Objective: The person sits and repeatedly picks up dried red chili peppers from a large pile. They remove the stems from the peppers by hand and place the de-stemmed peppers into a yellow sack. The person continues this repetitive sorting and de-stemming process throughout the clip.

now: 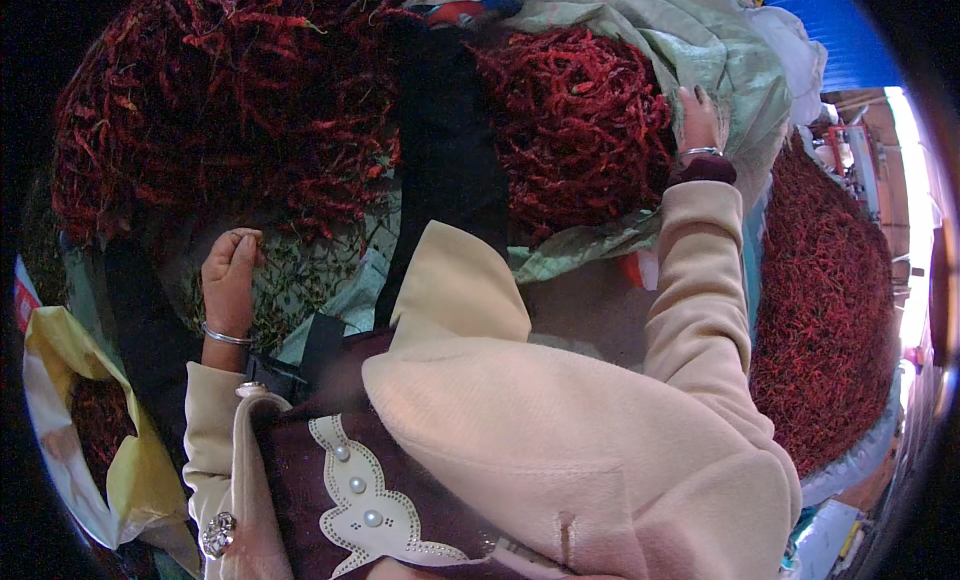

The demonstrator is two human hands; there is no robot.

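My left hand (232, 269), a bangle at its wrist, has its fingers curled together over scattered green stems (289, 280) on a pale sheet; whether something small is pinched there cannot be told. A large heap of dried red chilies (247, 107) lies just beyond it. My right hand (699, 119) rests on the pale green woven sack (727, 62), at the right edge of a rounded mass of red chilies (581, 130) in the sack's mouth. Its fingers point away from me, partly against the fabric.
My dark-trousered leg (450, 145) stretches between the two chili heaps. Another big chili pile (825, 310) lies at the right, edged by a pale sheet. At the lower left stands an open yellow and white bag (124, 430) with chilies inside. A blue sheet (825, 32) shows at the upper right.
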